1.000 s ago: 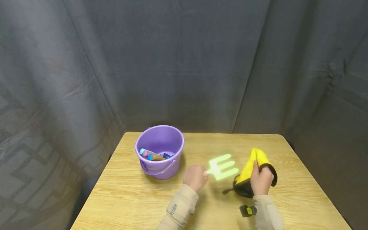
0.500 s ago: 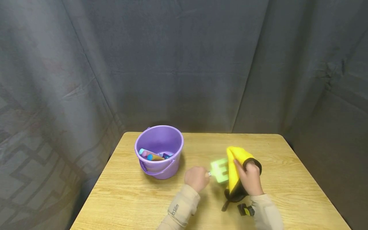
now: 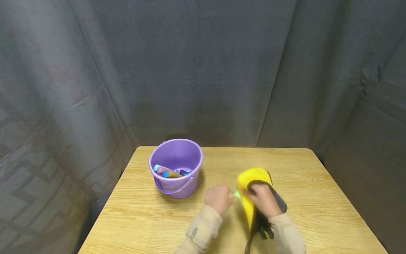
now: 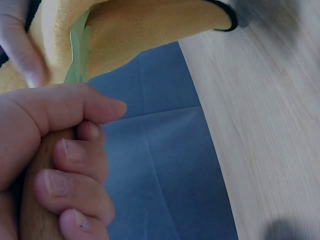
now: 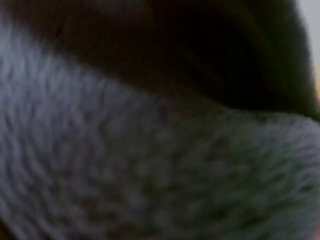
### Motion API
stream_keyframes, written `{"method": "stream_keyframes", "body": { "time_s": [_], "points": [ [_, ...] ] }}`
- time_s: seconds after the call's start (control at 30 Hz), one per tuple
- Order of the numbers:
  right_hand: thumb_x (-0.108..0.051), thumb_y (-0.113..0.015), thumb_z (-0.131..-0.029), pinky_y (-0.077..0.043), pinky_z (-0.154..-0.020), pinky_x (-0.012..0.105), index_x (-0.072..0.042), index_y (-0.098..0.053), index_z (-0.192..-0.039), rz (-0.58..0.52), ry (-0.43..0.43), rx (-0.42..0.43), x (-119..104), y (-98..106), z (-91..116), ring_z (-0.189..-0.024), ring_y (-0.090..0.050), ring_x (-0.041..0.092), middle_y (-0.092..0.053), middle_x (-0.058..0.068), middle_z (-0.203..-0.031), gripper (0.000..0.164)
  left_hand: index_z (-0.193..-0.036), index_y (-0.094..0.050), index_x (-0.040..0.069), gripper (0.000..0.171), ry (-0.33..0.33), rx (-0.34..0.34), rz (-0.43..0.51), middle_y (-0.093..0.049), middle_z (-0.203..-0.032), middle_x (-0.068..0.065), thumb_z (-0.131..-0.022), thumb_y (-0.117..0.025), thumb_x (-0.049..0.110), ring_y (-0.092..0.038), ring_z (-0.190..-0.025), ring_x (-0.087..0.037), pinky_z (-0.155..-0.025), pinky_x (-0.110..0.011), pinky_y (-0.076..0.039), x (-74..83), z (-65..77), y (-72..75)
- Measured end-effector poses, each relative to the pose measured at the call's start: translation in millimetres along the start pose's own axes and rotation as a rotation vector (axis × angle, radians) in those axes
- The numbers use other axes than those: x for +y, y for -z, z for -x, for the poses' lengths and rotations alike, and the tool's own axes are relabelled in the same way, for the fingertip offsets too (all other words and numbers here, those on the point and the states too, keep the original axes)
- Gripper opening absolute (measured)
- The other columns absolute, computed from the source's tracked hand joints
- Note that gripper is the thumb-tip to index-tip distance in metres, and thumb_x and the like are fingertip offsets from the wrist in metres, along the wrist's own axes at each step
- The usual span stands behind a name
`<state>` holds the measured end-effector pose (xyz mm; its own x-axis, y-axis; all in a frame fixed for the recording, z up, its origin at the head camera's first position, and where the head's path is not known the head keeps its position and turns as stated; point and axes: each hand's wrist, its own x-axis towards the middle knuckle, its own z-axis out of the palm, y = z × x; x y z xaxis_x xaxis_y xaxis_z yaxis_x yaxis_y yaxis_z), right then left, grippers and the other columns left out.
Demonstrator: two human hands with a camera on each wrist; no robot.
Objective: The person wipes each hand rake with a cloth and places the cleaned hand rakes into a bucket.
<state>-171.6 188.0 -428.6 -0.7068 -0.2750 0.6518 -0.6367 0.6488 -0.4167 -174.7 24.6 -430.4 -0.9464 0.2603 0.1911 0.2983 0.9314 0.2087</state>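
My left hand (image 3: 219, 199) grips the wooden handle (image 4: 42, 200) of a small hand fork with a light green head (image 4: 79, 47). In the head view, most of the fork's head is hidden behind a yellow and dark grey cloth (image 3: 252, 176). My right hand (image 3: 264, 201) holds this cloth and presses it round the fork's tines, its fingers partly covered by the folds. The left wrist view shows the cloth's fuzzy yellow side wrapped over the green metal. Grey pile of the cloth (image 5: 125, 165) fills the right wrist view, close and blurred.
A purple bucket (image 3: 176, 181) stands at the table's back left, with several coloured cylindrical handles (image 3: 168, 173) inside. The wooden table (image 3: 152, 222) has dark curtains (image 3: 203, 88) behind and at both sides. A small black and yellow piece (image 3: 268, 233) shows by the right wrist.
My right hand has moved left with the cloth, bringing it over the fork's tines, which were in plain sight earlier. The left hand has shifted only slightly to the right. The bucket stays put.
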Motion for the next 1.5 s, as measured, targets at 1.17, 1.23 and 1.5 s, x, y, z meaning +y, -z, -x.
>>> {"method": "stream_keyframes", "body": {
  "time_s": [1.17, 1.23, 1.5],
  "points": [
    [-0.005, -0.078, -0.062, -0.038, -0.046, 0.023, -0.011, -0.051, -0.061, 0.241, -0.138, -0.145, -5.7, -0.6, 0.0, -0.048, -0.039, 0.006, -0.047, -0.005, -0.056, 0.027, -0.049, -0.042, 0.018, 0.032, -0.071, 0.098, -0.054, -0.035, -0.045, 0.008, -0.071, -0.065, 0.02, -0.032, -0.039, -0.007, -0.037, -0.019, -0.025, 2.6, 5.8, 4.0],
    [-0.005, -0.077, -0.063, -0.037, -0.045, 0.023, -0.011, -0.052, -0.062, 0.243, -0.138, -0.146, -5.4, -0.2, 0.0, -0.048, -0.038, 0.006, -0.047, -0.005, -0.056, 0.026, -0.049, -0.042, 0.018, 0.032, -0.073, 0.103, -0.049, -0.035, -0.045, 0.008, -0.071, -0.065, 0.02, -0.032, -0.039, -0.007, -0.037, -0.02, -0.025, 2.6, 6.0, 4.4],
    [-0.006, -0.078, -0.062, -0.038, -0.046, 0.024, -0.008, -0.054, -0.064, 0.246, -0.163, -0.139, -4.8, 1.7, -0.1, -0.049, -0.039, 0.007, -0.048, -0.003, -0.057, 0.024, -0.049, -0.04, 0.018, 0.033, -0.083, 0.11, -0.041, -0.035, -0.045, 0.008, -0.071, -0.065, 0.019, -0.032, -0.039, -0.007, -0.038, -0.019, -0.025, 2.2, 6.7, 5.3]
  ]
}}
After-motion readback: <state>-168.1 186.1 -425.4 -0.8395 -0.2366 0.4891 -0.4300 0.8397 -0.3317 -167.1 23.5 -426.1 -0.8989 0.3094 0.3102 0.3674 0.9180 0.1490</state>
